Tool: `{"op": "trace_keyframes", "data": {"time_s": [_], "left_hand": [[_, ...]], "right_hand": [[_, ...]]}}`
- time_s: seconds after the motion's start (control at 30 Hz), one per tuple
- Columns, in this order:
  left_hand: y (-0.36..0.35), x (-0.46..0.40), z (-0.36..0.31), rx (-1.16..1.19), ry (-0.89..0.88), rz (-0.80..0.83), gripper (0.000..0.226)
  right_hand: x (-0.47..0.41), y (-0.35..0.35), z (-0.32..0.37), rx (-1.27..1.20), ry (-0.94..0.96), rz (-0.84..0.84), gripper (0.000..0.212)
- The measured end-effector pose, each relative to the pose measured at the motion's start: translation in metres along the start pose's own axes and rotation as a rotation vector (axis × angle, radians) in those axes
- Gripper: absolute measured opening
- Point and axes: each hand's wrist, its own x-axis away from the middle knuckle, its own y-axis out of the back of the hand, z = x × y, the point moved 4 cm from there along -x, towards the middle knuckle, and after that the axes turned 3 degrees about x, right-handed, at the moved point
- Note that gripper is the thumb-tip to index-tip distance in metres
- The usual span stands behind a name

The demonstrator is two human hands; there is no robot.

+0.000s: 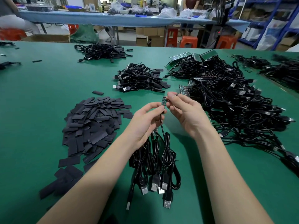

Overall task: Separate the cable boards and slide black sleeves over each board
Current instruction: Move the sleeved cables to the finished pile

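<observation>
My left hand (144, 122) pinches a small green cable board (163, 101) upright at its lower end, above the green table. Under the same hand hang several black USB cables (155, 160), with other boards half hidden by the palm. My right hand (184, 113) is just right of the board, its thumb and forefinger curled at the board's upper edge; whether it holds a sleeve I cannot tell. A heap of flat black sleeves (93, 125) lies to the left of my hands.
A large tangle of cables with joined board strips (229, 101) fills the right side. Sleeved cables lie in a pile (140, 78) behind my hands and another pile (103, 51) farther back. Orange stools (188, 42) and a blue bench (113, 18) stand beyond the table's edge.
</observation>
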Motion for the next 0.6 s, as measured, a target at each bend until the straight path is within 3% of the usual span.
{"op": "trace_keyframes", "data": {"time_s": [0.17, 0.6], "left_hand": [[0.000, 0.000, 0.000, 0.012, 0.010, 0.006, 0.008], [-0.002, 0.001, 0.001, -0.031, 0.021, 0.031, 0.010]], "right_hand": [[0.000, 0.001, 0.000, 0.020, 0.037, -0.005, 0.015], [0.003, 0.006, 0.011, 0.162, 0.175, -0.055, 0.007]]}}
